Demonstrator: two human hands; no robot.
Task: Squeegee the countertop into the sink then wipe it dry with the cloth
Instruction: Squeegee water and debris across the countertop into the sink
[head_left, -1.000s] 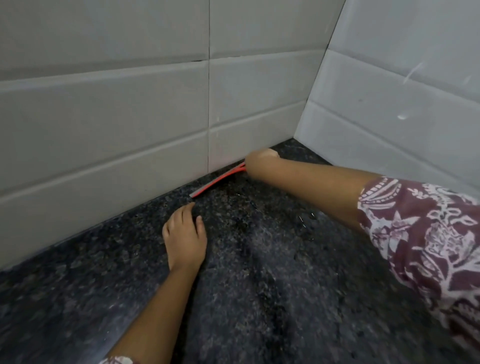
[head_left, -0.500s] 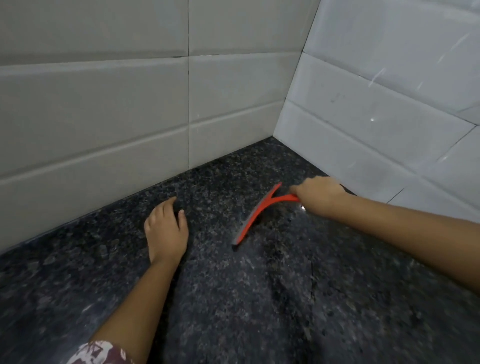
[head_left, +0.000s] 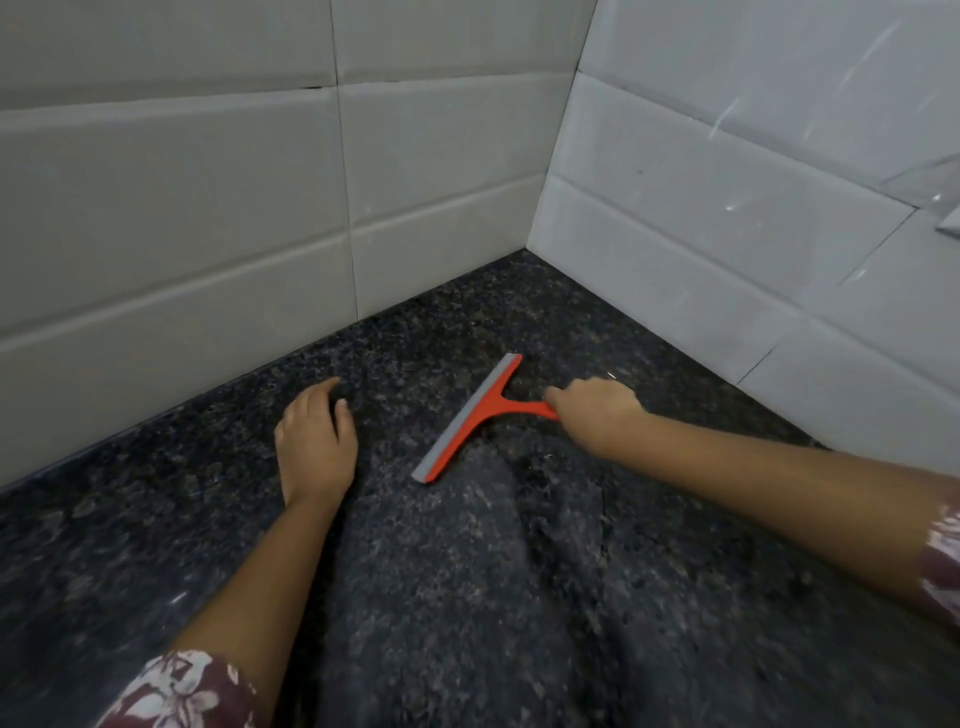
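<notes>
A red squeegee (head_left: 475, 415) with a grey rubber blade lies blade-down on the dark speckled granite countertop (head_left: 467, 597), its blade running diagonally from upper right to lower left. My right hand (head_left: 597, 410) grips its red handle from the right. Left of the squeegee, my left hand (head_left: 317, 441) rests flat on the counter, palm down and fingers apart, holding nothing. Wet streaks and water edges show on the counter in front of the blade. No sink and no cloth appear in the view.
Two tiled walls (head_left: 208, 208) meet in a corner (head_left: 535, 249) behind the counter; the right wall (head_left: 727, 208) shows water splashes. The counter stretches toward me below both arms.
My right hand has pulled the squeegee away from the back wall toward me and to the right across the counter. The left hand stays flat in about the same spot.
</notes>
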